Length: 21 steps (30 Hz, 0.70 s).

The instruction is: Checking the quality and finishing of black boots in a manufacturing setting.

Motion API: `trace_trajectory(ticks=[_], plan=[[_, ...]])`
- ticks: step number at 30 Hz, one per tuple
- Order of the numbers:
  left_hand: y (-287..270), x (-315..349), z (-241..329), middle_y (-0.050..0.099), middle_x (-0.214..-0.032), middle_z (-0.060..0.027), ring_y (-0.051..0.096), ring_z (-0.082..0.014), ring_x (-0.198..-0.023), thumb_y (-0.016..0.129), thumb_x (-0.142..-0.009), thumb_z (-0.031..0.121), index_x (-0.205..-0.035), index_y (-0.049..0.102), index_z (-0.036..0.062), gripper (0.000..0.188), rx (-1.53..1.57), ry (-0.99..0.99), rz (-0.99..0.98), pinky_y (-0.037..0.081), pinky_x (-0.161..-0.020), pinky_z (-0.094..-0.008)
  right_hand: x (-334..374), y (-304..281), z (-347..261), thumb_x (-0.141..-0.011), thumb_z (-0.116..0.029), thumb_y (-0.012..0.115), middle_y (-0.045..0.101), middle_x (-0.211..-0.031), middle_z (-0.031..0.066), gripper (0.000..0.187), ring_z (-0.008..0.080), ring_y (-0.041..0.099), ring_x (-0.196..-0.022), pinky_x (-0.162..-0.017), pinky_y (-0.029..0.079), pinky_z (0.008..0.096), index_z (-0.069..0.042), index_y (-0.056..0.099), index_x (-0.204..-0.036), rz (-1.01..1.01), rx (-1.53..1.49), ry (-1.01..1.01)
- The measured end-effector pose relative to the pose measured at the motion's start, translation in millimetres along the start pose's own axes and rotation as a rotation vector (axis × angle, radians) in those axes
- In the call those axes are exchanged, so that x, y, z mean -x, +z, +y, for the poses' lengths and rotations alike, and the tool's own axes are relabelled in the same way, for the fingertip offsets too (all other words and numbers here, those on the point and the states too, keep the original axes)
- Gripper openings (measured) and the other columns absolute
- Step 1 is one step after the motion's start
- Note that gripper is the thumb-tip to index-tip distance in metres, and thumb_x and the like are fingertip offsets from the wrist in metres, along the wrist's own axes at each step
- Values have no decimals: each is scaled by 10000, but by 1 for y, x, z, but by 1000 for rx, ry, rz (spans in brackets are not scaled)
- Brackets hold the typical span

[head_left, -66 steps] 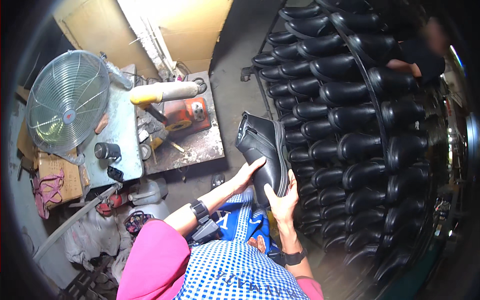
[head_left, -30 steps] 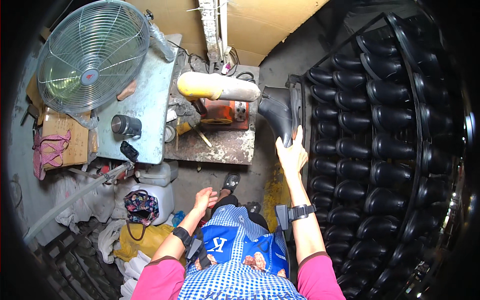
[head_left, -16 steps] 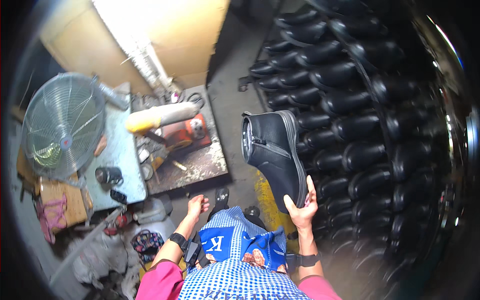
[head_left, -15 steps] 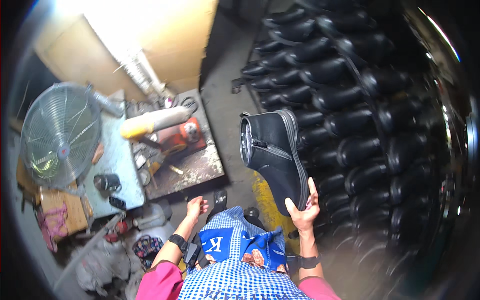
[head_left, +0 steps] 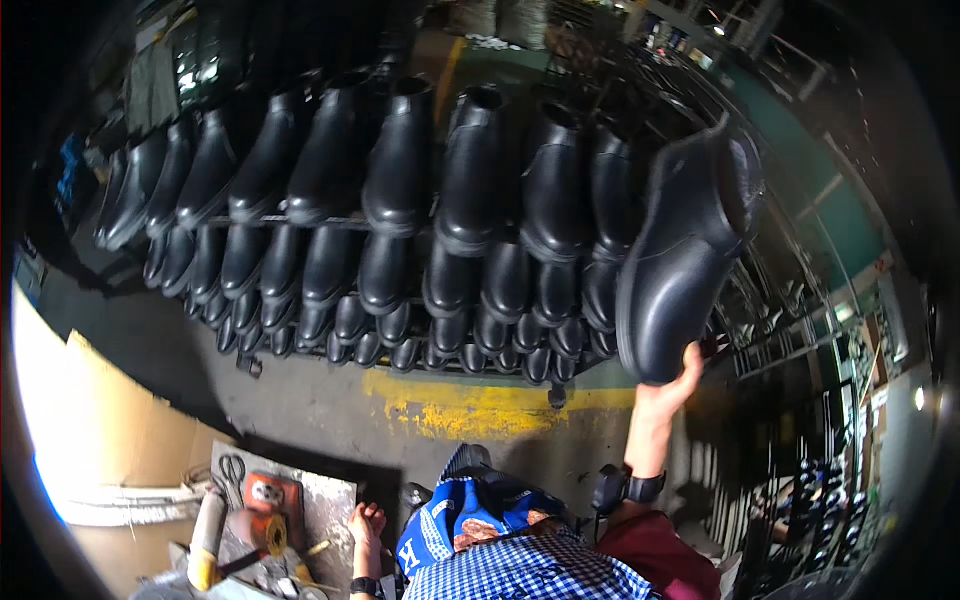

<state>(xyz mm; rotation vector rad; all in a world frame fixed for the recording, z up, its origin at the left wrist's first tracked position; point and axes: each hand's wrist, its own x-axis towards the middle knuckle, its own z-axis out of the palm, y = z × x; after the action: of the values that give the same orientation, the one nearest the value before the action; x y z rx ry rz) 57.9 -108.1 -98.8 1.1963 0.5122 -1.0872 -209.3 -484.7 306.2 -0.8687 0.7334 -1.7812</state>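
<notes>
At the right, my right hand (head_left: 676,388) grips a black ankle boot (head_left: 672,290) by its toe end. The boot is raised with its shaft up and its opening turned to the right; part of my fingers is hidden behind the toe. My left hand (head_left: 367,522) hangs low beside the edge of a worn worktable (head_left: 335,492), fingers loosely curled and apart, with nothing visible in it. Close to the held boot, rows of similar black boots (head_left: 400,170) stand on a tiered rack (head_left: 345,221), toes facing me.
On the worktable are scissors (head_left: 232,470), a red-orange device (head_left: 275,496) and a yellow-tipped cylinder (head_left: 207,535). A cardboard panel (head_left: 130,420) stands at the lower left. A worn yellow stripe (head_left: 470,410) crosses the floor before the rack. Metal racks (head_left: 800,330) line the right.
My view has swung right, bringing the boot rack in front and the worktable to the lower left. The held boot is now higher and turned, its shiny front showing instead of its zipped side.
</notes>
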Motion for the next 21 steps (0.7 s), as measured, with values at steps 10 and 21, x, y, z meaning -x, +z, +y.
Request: trace_trajectory(ticks=[10,21], plan=[[13,-13,-6,601,-758,-28,601,-211,-673,451,-859,261,-989,477,147,175,-268,-68,76,506,-604,-376,-180,-54,13,-738,-349,628,594,-902,86,471,156,565,-705,-597,459,302,-33,526,-1072,-42,469,140],[-7,-40,-41,569,-679,-56,570,-218,-592,456,-849,228,-866,480,126,106,-81,-1,-120,484,-525,-341,-259,-125,-17,-587,-624,655,586,-660,141,701,74,352,-330,-311,219,187,-63,480,-969,462,646,271]])
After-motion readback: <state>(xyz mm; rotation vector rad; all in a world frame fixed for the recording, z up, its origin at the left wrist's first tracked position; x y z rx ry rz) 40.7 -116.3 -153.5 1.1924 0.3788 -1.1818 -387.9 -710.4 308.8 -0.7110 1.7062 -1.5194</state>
